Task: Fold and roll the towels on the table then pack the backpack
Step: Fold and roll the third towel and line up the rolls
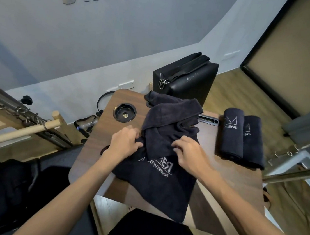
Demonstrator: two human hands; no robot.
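Note:
A dark navy towel (163, 185) with white lettering lies crumpled across the middle of the wooden table (225, 183), its near end hanging over the front edge. My left hand (124, 142) grips the towel's bunched left side. My right hand (189, 154) pinches a fold near its middle. Two rolled navy towels (232, 135) (252, 142) lie side by side at the table's right. A black backpack (4, 184) with a colourful patch sits low at the left, off the table.
A black boxy case (189, 79) with straps stands behind the table. A round cable port (124, 112) is set in the table's far left. Metal and wooden bars (37, 125) stand at left; a metal frame (294, 167) at right.

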